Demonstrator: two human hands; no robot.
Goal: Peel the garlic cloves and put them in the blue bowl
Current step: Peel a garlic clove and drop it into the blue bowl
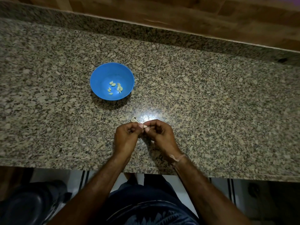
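Several pale peeled garlic cloves (115, 88) already lie in the round blue plastic bowl (97, 78), at eleven o'clock from the hands on the speckled granite countertop (211, 103). The left hand (125, 137) and the right hand (159, 135), fingers curled, pinch one small pale clove (145, 126) between them, seemingly mid-peel. A papery skin scrap (134, 120) lies just beyond the left hand, at twelve o'clock. No other unpeeled cloves show, and no writing is readable.

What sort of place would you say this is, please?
Most likely a home kitchen: a speckled granite counter, a blue bowl of peeled garlic cloves, and the left hand and right hand pinching another clove.
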